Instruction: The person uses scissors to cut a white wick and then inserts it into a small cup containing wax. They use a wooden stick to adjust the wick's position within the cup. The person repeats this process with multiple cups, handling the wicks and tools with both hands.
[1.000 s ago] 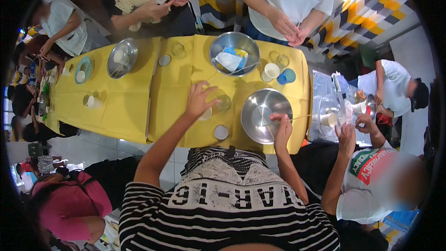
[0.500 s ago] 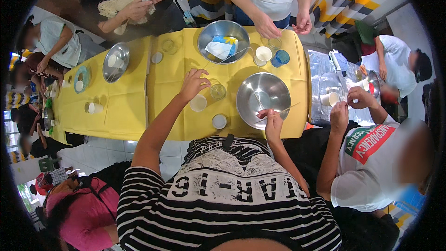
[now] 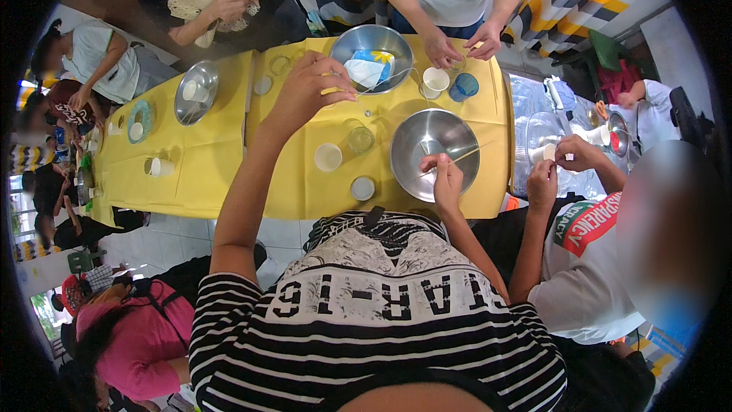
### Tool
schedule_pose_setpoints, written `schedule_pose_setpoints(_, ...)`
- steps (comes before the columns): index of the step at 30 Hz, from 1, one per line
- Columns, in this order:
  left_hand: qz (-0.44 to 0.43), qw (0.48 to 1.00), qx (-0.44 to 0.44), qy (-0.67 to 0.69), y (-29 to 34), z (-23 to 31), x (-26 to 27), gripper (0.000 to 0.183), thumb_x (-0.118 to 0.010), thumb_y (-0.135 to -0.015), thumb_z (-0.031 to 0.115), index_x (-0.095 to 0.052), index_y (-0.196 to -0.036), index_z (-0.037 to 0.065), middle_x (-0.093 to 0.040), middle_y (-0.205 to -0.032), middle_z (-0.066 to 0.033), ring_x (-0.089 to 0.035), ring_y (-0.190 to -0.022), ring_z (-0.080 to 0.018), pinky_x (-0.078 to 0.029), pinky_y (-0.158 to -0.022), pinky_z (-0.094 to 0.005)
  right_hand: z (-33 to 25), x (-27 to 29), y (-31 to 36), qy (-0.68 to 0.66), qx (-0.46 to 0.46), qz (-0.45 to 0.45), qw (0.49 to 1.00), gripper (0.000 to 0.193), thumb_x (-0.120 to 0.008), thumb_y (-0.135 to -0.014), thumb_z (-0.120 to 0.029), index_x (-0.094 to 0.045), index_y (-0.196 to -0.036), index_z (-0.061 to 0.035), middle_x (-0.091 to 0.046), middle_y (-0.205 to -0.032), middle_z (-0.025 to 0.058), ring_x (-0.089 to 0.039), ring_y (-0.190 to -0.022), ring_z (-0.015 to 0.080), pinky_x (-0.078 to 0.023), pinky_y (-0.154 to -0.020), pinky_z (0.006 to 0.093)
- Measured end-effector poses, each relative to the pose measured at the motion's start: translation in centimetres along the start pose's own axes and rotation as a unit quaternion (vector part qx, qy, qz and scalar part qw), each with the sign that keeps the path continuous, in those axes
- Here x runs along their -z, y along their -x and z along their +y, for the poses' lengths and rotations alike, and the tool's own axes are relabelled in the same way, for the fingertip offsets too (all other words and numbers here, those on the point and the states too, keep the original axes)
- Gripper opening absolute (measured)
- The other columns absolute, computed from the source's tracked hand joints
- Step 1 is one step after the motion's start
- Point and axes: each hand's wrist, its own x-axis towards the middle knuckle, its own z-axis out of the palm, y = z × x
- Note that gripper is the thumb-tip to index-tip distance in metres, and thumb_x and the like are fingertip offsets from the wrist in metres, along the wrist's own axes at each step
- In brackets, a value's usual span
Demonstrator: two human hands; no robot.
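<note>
My right hand [image 3: 442,177] rests at the near rim of a steel bowl [image 3: 427,137] and pinches a thin wooden stick [image 3: 467,155] that lies across the bowl. My left hand [image 3: 305,93] is lifted above the yellow table [image 3: 221,160], fingers drawn together, near a second steel bowl [image 3: 358,42] holding a white and blue packet. I cannot tell whether anything is between those fingers. Below the left hand stand a clear glass cup [image 3: 360,138], a white cup [image 3: 329,156] and a small round lid [image 3: 363,188].
A person across the table rests both hands [image 3: 444,50] by a white paper cup [image 3: 435,80] and a blue cup [image 3: 463,86]. At my right, another person's hands [image 3: 560,168] work over a clear plastic sheet. A third bowl [image 3: 197,91] sits far left.
My left hand has lifted from the glass cup and moved away toward the far bowl. My right hand stays at the near bowl's rim with the stick.
</note>
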Motion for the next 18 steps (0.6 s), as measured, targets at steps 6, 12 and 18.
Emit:
schedule_pose_setpoints(6, 0.048, 0.998, -0.025, -0.021, -1.9, 3.2, 2.8, 0.016, -0.075, -0.062, 0.024, -0.071, -0.075, 0.016, -0.062, -0.085, 0.0044, -0.052, -0.088, -0.0199, -0.041, -0.082, -0.0324, -0.7, -0.5, -0.7, -0.024, -0.005, -0.018, 1.0, 0.039, -0.039, -0.1, -0.026, -0.064, -0.092, 0.0028, -0.063, -0.074, 0.0063, -0.056, -0.067, 0.0116, -0.046, -0.064, 0.0253)
schedule_pose_setpoints(12, 0.055, 0.998, -0.014, -0.012, -1.6, 5.4, 2.9, 0.017, -0.076, -0.061, 0.023, -0.069, -0.073, 0.014, -0.062, -0.082, 0.0035, -0.053, -0.086, -0.0194, -0.041, -0.079, -0.0332, -2.6, -2.7, -2.0, -0.101, -0.118, -0.099, 0.983, 0.034, -0.044, -0.099, -0.026, -0.061, -0.111, 0.0002, -0.063, -0.09, 0.0033, -0.046, -0.059, 0.0048, -0.039, -0.056, 0.0197)
schedule_pose_setpoints(18, 0.069, 0.997, -0.011, 0.037, -1.0, 6.4, 2.4, 0.019, -0.078, -0.06, 0.019, -0.069, -0.075, 0.013, -0.062, -0.082, 0.003, -0.053, -0.084, -0.0185, -0.041, -0.076, -0.032, -1.9, -5.2, -2.6, -0.208, -0.213, -0.177, 0.938, 0.035, -0.052, -0.095, -0.022, -0.053, -0.126, -0.005, -0.063, -0.102, 0.0015, -0.035, -0.055, 0.0005, -0.032, -0.053, 0.0177)
